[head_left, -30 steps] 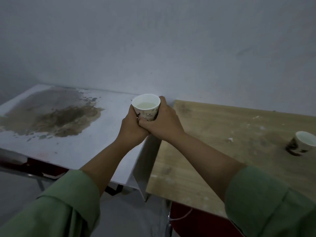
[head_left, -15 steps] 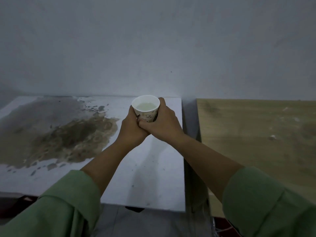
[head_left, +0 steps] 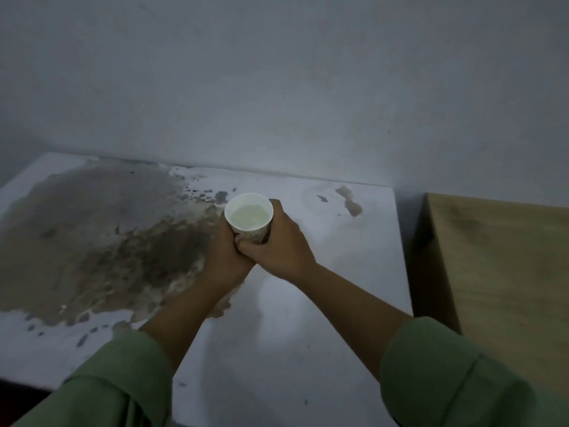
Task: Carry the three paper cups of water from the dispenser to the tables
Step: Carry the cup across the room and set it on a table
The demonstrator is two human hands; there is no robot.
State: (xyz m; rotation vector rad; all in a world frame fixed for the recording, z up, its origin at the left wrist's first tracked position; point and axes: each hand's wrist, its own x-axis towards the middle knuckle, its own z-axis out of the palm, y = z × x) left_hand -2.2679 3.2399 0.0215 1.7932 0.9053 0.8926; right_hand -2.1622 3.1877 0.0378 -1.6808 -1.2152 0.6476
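No legible text anywhere.

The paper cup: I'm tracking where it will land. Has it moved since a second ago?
Yes. The paper cup has gone left, from above the gap by the wooden table to over the white table.

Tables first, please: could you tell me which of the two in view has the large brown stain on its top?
The white table, under the paper cup; its left half is stained. The wooden table to its right has none.
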